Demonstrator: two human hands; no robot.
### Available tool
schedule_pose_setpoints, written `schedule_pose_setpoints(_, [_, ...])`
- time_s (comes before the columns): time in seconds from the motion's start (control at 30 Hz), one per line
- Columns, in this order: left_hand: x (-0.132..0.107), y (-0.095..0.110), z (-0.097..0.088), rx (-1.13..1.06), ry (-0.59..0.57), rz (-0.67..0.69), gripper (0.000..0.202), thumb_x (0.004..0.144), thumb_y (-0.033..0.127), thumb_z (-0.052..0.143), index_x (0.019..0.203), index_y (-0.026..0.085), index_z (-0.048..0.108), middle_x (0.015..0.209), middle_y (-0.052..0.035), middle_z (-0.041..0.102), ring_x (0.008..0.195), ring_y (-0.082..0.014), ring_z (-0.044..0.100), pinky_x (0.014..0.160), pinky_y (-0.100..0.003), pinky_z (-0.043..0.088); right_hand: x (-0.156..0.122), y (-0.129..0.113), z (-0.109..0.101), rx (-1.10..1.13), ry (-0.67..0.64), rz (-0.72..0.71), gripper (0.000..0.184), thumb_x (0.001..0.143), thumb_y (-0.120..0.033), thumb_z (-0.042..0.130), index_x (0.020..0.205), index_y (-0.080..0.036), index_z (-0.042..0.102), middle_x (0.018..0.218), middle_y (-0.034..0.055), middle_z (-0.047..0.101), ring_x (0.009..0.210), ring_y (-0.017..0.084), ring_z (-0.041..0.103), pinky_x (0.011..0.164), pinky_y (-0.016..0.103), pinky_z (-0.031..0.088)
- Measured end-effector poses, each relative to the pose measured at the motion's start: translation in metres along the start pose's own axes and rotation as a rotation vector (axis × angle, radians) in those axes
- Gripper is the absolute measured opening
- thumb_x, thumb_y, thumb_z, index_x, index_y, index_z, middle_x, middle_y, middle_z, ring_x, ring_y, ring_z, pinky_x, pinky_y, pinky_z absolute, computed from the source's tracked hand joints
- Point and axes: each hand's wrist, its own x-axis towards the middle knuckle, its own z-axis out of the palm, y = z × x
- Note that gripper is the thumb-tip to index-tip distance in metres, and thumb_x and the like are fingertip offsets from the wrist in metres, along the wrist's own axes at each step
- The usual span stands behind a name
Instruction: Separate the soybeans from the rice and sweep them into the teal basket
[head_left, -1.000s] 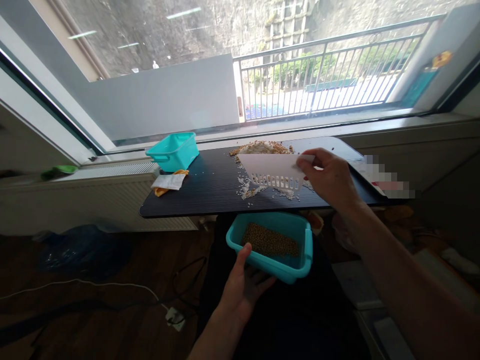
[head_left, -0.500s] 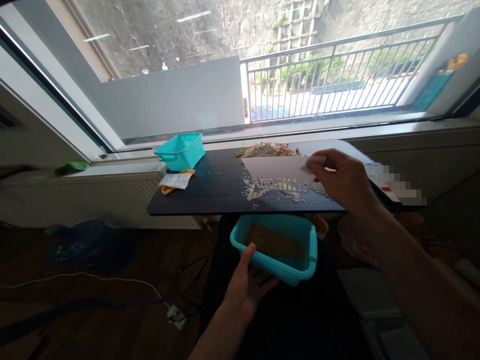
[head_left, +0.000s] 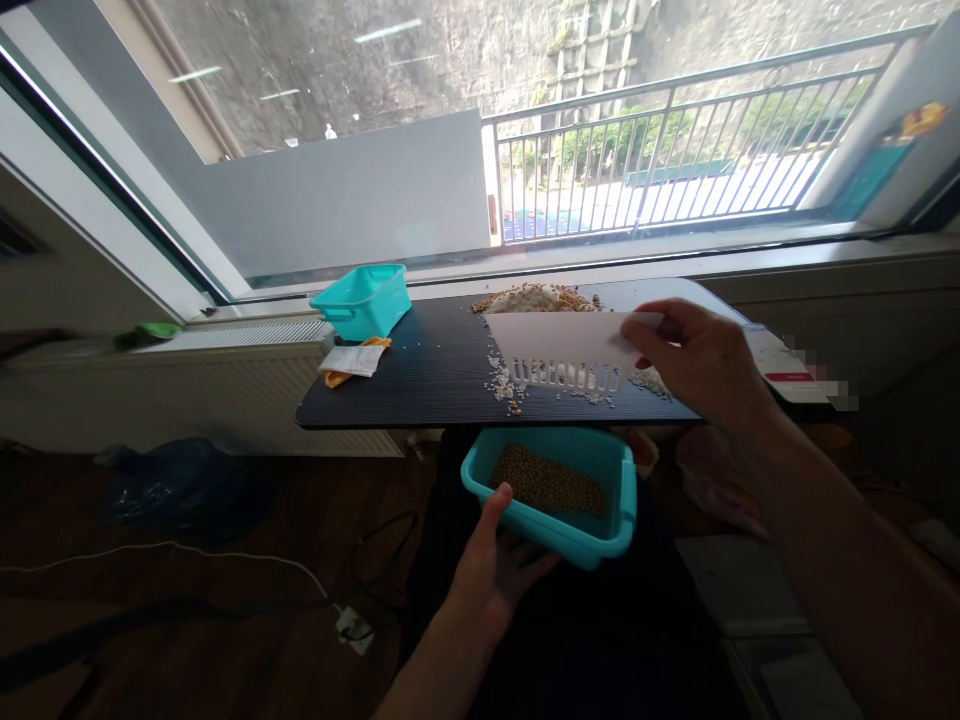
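My left hand (head_left: 487, 570) holds a teal tub (head_left: 559, 535) from below, just under the front edge of the black table (head_left: 420, 385); the tub has brown beans (head_left: 549, 485) in its bottom. My right hand (head_left: 694, 360) grips the right end of a white slotted scraper (head_left: 564, 350), which stands on edge on the table. Scattered white grains and a few beans (head_left: 510, 385) lie in front of the scraper. A mixed heap of rice and beans (head_left: 536, 297) sits behind it at the table's far edge.
A second teal tub (head_left: 362, 298) stands at the table's back left, with a white-and-orange packet (head_left: 352, 360) beside it. Papers (head_left: 780, 365) lie at the right end. A radiator (head_left: 202, 390) runs below the window. Cables and a plug (head_left: 349, 630) lie on the dark floor.
The scraper has slid a little toward the table's front edge, pushing grains with it. The camera shifted slightly. My left hand keeps the tub in place.
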Motion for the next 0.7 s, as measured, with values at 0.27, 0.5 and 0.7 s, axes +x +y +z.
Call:
schedule_pose_setpoints(0.27, [0.001,0.002,-0.002,0.004,-0.011,-0.010,0.060,0.084,0.050,0.061,0.132,0.016,0.051,0.131,-0.0174,0.060,0.117,-0.0349,0.060,0.088,-0.044,0.055,-0.005,0.007,0.002,0.015,-0.066,-0.006,0.016,0.071,-0.037,0.066,0.081,-0.024,0.067,0.066,-0.0013,0.067,0.052,0.012,0.057,0.046,0.026,0.047])
schedule_pose_setpoints(0.5, [0.000,0.002,-0.002,-0.002,-0.005,-0.010,0.061,0.084,0.050,0.062,0.133,0.016,0.050,0.132,-0.0178,0.059,0.115,-0.0344,0.061,0.086,-0.043,0.056,-0.008,0.000,-0.001,0.006,-0.124,-0.033,0.018,0.071,-0.037,0.066,0.081,-0.023,0.068,0.062,-0.0032,0.063,0.046,0.009,0.052,0.045,0.025,0.046])
schedule_pose_setpoints(0.7, [-0.002,0.003,0.000,-0.007,0.014,0.010,0.059,0.085,0.050,0.060,0.132,0.015,0.050,0.130,-0.0184,0.061,0.115,-0.0345,0.062,0.085,-0.043,0.057,-0.004,-0.005,-0.003,-0.027,-0.098,-0.099,0.022,0.072,-0.040,0.065,0.084,-0.022,0.068,0.065,-0.0023,0.063,0.051,0.010,0.053,0.052,0.028,0.048])
